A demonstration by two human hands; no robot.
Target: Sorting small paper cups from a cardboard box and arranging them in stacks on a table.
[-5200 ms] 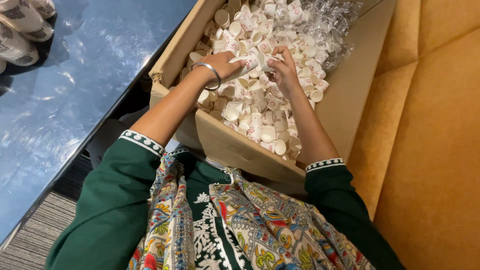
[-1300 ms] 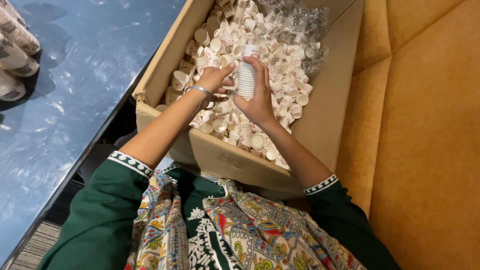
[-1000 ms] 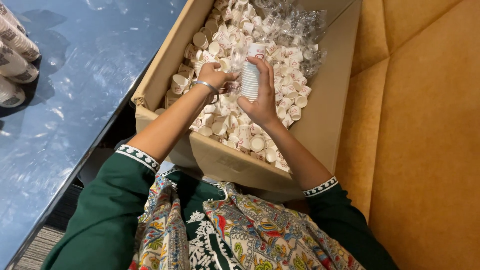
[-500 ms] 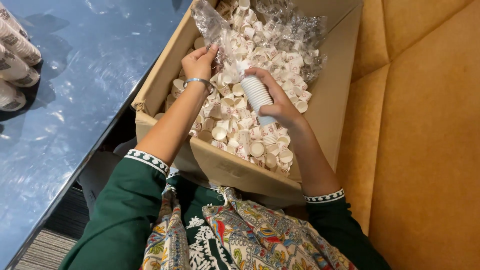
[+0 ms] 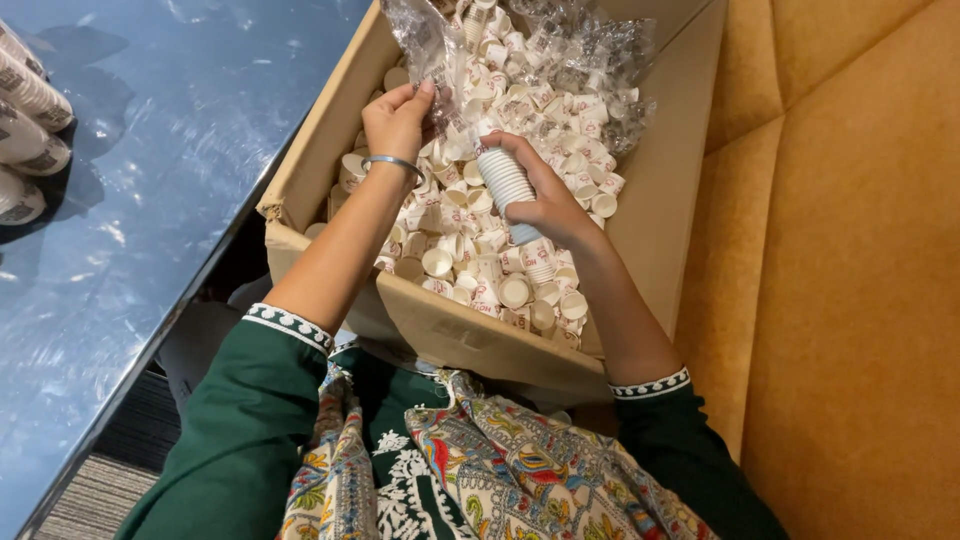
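Cup sorting, mid-grab

Right hand [image 5: 548, 205] clamped round a nested cup stack [image 5: 508, 190]; left hand [image 5: 398, 118], at 10 o'clock, pinches the plastic bag [image 5: 425, 35] up, clear of the box [image 5: 440, 330].

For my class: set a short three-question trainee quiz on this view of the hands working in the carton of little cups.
1. True or false: the right hand holds a nested stack of cups.
2. What does the left hand pinch? A) clear plastic wrap B) a lid C) tape
3. Fill in: the loose cups lie in a cardboard ____.

Key: 1 true; 2 A; 3 box.
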